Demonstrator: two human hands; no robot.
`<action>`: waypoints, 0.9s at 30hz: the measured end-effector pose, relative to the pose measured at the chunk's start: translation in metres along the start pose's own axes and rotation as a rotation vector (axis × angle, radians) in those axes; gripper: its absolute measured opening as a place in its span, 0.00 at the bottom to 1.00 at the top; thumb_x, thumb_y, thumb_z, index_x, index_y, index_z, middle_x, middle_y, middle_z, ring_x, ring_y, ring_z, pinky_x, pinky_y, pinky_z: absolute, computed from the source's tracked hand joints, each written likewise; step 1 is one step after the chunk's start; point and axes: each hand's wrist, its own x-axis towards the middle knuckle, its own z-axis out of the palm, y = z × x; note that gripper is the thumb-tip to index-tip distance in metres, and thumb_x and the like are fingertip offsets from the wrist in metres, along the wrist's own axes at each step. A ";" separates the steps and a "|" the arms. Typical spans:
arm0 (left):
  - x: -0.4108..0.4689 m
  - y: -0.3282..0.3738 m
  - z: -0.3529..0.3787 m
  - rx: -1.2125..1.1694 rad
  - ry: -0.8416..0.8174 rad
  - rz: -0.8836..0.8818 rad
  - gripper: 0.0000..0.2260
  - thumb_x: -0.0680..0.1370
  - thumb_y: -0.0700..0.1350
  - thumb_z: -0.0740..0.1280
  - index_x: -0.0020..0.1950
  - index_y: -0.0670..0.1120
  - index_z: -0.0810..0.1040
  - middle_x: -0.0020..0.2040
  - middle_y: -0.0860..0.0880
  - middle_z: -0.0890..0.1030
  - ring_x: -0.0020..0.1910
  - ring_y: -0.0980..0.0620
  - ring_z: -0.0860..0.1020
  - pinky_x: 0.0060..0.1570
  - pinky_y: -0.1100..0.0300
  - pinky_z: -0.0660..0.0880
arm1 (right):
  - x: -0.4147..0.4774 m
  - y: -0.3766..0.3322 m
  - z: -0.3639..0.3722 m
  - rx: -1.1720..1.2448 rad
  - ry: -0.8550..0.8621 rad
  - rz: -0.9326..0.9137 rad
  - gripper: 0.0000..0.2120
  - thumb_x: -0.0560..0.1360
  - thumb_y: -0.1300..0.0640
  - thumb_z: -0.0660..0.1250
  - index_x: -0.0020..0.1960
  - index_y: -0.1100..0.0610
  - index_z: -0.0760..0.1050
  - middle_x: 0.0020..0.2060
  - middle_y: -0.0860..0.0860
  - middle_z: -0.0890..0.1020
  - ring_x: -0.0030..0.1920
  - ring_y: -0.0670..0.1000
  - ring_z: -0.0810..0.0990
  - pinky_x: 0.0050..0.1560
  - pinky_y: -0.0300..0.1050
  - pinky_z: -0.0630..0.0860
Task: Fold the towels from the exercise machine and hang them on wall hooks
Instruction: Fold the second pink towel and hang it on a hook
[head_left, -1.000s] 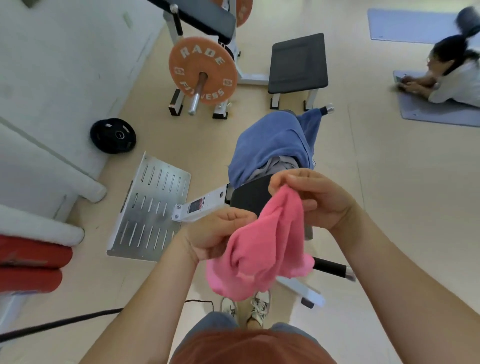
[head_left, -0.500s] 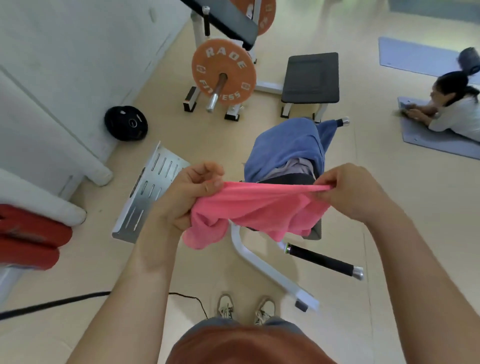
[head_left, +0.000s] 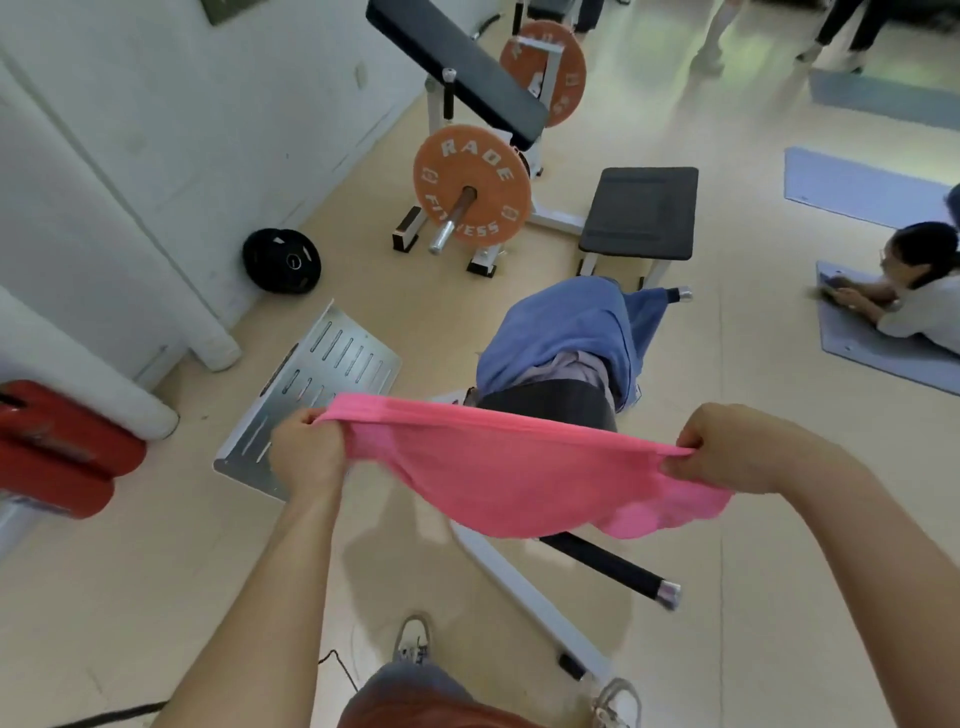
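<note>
A pink towel is stretched wide in front of me, its lower part sagging. My left hand grips its left top corner and my right hand pinches its right top corner. Behind the pink towel, a blue towel lies draped over the exercise machine, with a grey towel partly showing under it. The machine's dark seat is mostly hidden by the pink towel. No wall hooks are in view.
A perforated metal footplate lies left of the machine. Beyond stand a weight bench with orange plates; a black plate lies by the white wall. Red pads sit far left. A person lies on a mat at right.
My hands have moved apart, pulling the bunched pink towel out into a wide stretched span. The view has tilted up, showing more of the room.
</note>
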 end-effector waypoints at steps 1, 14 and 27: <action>-0.013 -0.010 0.010 -0.027 0.013 -0.048 0.06 0.63 0.41 0.60 0.32 0.47 0.77 0.31 0.47 0.77 0.36 0.44 0.74 0.36 0.56 0.70 | 0.000 0.012 0.008 -0.016 -0.024 -0.030 0.16 0.71 0.56 0.63 0.27 0.55 0.62 0.25 0.50 0.65 0.27 0.51 0.62 0.29 0.41 0.59; -0.169 -0.004 0.059 -0.117 -0.046 -0.324 0.11 0.75 0.54 0.63 0.38 0.47 0.71 0.34 0.47 0.69 0.28 0.51 0.63 0.29 0.62 0.57 | 0.038 0.143 0.044 0.428 -0.131 -0.452 0.29 0.73 0.35 0.63 0.39 0.64 0.76 0.31 0.55 0.77 0.33 0.55 0.74 0.40 0.46 0.73; -0.129 0.077 0.084 -0.414 0.066 -0.082 0.08 0.77 0.45 0.58 0.39 0.50 0.73 0.32 0.50 0.71 0.28 0.53 0.66 0.24 0.66 0.61 | 0.082 0.119 -0.022 0.851 0.729 -0.337 0.14 0.79 0.58 0.62 0.34 0.56 0.68 0.26 0.47 0.66 0.28 0.47 0.65 0.34 0.38 0.62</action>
